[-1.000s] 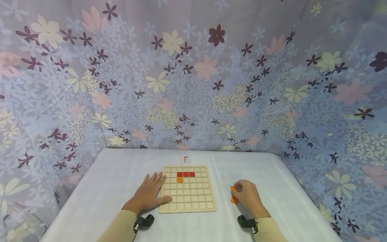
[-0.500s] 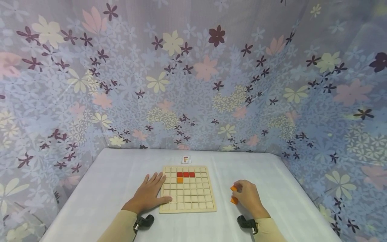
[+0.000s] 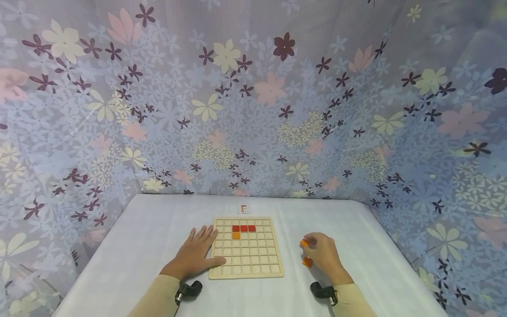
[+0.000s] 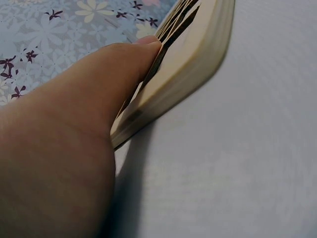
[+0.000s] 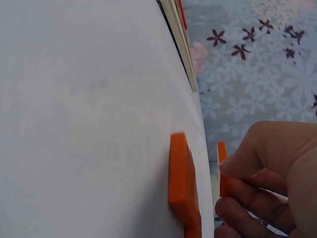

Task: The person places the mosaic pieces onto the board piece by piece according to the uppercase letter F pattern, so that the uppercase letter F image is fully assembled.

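A square wooden grid board (image 3: 263, 252) lies on the table with three red tiles (image 3: 244, 228) in a row and one orange tile (image 3: 236, 235) under the leftmost. Fingers spread, my left hand (image 3: 195, 254) rests at the board's left edge, its thumb over the front left part. To the right of the board my right hand (image 3: 323, 255) pinches an orange square tile (image 5: 222, 151) between thumb and fingers. Just in front of it, on the cloth, lies another orange tile (image 3: 307, 262). The right wrist view shows this loose orange tile (image 5: 182, 173) close up, with more orange at the lower frame edge.
Behind the board sits a small printed card (image 3: 244, 208) with a coloured grid pattern. A white cloth (image 3: 170, 211) covers the table. Flowered curtain (image 3: 253, 110) hangs at the back and sides. Each wrist wears a dark camera mount (image 3: 325, 291).
The pinched orange tile has come away from the loose one, moving slightly back and left in my right hand. My left hand has stayed in place.
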### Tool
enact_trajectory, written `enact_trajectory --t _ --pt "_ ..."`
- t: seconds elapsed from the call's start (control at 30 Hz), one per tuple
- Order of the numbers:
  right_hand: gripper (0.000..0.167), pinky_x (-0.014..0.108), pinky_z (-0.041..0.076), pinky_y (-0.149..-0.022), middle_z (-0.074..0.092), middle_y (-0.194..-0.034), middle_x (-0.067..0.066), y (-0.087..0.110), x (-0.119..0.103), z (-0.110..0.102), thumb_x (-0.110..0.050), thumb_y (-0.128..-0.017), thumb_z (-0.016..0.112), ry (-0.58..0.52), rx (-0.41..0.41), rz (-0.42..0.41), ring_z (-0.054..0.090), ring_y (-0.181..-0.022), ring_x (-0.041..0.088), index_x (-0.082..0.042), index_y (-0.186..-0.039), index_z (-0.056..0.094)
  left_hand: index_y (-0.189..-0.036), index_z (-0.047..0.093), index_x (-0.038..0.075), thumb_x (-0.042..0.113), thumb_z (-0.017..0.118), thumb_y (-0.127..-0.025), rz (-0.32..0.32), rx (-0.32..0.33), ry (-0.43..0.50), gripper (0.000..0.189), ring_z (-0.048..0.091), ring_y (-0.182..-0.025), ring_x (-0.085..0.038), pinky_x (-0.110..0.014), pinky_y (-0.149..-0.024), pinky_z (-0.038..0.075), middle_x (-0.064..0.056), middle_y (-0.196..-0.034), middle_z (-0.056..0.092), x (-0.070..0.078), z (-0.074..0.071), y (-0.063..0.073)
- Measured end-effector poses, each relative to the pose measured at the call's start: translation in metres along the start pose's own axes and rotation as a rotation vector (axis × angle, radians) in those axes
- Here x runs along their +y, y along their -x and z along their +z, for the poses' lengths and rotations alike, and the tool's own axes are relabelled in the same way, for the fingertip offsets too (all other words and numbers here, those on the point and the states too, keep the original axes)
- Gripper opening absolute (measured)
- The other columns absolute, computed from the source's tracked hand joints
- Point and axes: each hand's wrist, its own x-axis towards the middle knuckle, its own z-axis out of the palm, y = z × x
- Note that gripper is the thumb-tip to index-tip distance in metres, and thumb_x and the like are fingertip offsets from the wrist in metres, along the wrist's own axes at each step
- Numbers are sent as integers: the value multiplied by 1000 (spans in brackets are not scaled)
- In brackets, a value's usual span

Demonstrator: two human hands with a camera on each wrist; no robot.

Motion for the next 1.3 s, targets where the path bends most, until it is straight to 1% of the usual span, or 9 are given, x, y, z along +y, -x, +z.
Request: enact_trajectory --t 0.1,0.2,0.27,0.47,0.6,0.7,0.9,1.17,1.3 --pt "26 44 61 -82 73 -102 8 -3 -4 2 -3 -83 85 0 -6 -33 70 -94 26 -1 -108 78 -164 36 5 84 53 -90 -7 -9 -7 110 22 -156 -37 -58 -125 6 -16 -169 28 -1 1 0" --pt "26 46 60 -84 73 -102 6 -7 -9 5 -3 -83 85 -7 -23 -47 70 -95 26 -2 -109 78 -164 36 5 84 53 -90 -7 -8 -13 110 22 -156 -36 -58 -125 6 -16 -169 29 -1 1 0" --pt "27 48 60 -85 74 -101 5 -10 -12 7 -2 -83 85 -18 -30 -65 70 -95 26 -2 -109 78 -164 37 4 83 54 -90 -3 -1 -11 110 23 -156 -37 -59 -124 7 -17 -169 30 0 1 0" --pt "27 46 59 -86 74 -101 3 -15 -24 17 1 -83 84 -73 -72 -128 71 -95 23 -2 -109 79 -163 39 3 82 55 -90 -2 2 -10 108 24 -155 -39 -61 -124 8 -19 -168 31 2 -1 0" --pt "28 45 58 -87 74 -101 0 -18 -37 27 2 -82 83 -116 -121 -141 70 -96 21 -4 -109 79 -163 38 4 83 54 -90 -12 -3 -17 109 23 -155 -38 -60 -124 7 -18 -168 31 2 0 -1" --pt "30 44 58 -86 73 -100 -1 -21 -47 33 3 -80 83 -128 -151 -171 68 -95 19 -4 -109 78 -163 39 4 83 55 -89 -14 -3 -19 109 24 -155 -38 -60 -124 8 -17 -168 31 2 0 -1" --pt "33 40 59 -83 73 -103 0 -23 -65 49 4 -79 81 -160 -220 -280 68 -93 17 -3 -111 79 -163 39 4 83 54 -90 -18 -15 -18 109 24 -155 -38 -60 -124 9 -18 -168 30 3 -3 0" --pt "32 37 59 -85 73 -107 1 -25 -102 73 6 -82 77 -175 -333 -386 67 -97 17 -1 -114 78 -163 38 4 84 52 -90 -10 -18 -21 109 23 -155 -38 -61 -124 8 -17 -168 30 3 -4 0" --pt "33 33 58 -86 74 -109 0 -27 -117 82 6 -83 77 -156 -375 -415 67 -98 14 -3 -114 79 -163 39 3 82 53 -91 5 -9 -17 108 24 -155 -40 -62 -124 9 -19 -168 30 3 -5 0"
